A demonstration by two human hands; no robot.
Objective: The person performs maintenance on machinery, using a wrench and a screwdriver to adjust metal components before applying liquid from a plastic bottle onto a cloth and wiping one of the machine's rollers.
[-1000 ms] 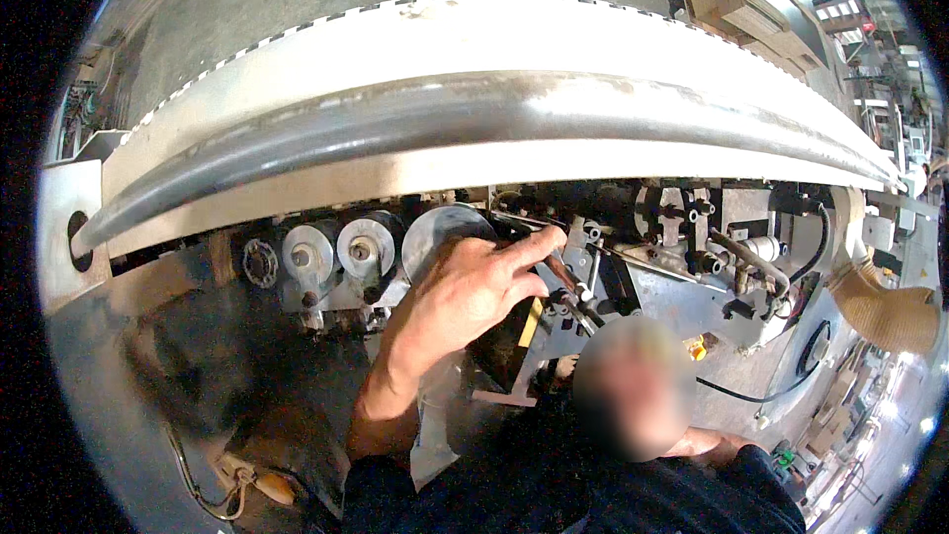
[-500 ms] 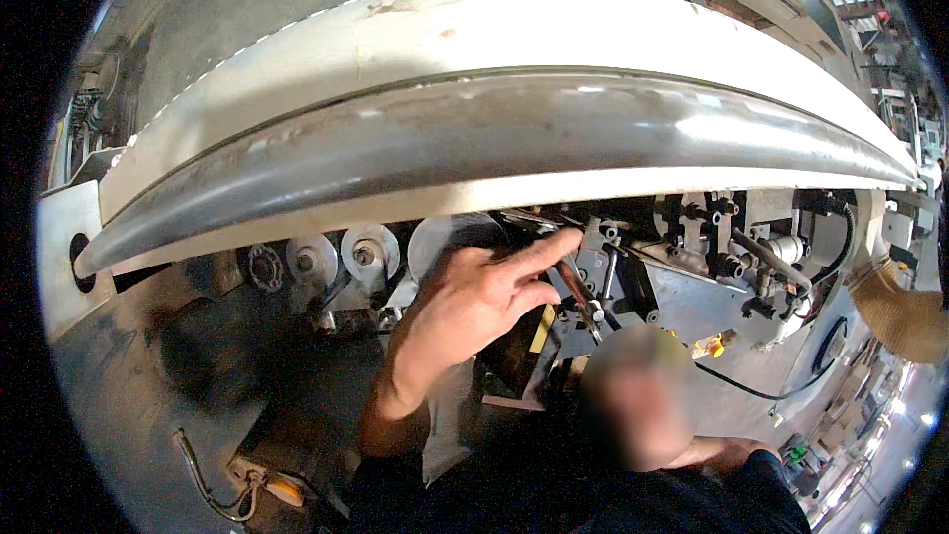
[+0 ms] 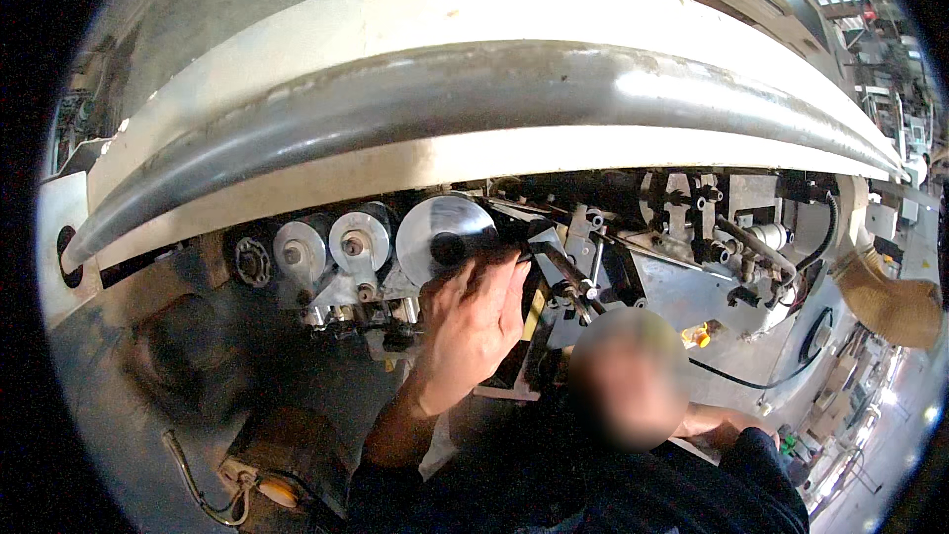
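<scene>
The left hand (image 3: 474,321) reaches up into the machine, fingers held together and slightly curled, their tips touching the lower edge of a large shiny metal disc (image 3: 443,235); whether it grips anything cannot be told. The disc sits under the machine's long curved grey guard (image 3: 474,89), just right of two smaller silver rollers (image 3: 331,245). A dark lever (image 3: 563,272) stands just beside the fingertips. The right hand is out of view
</scene>
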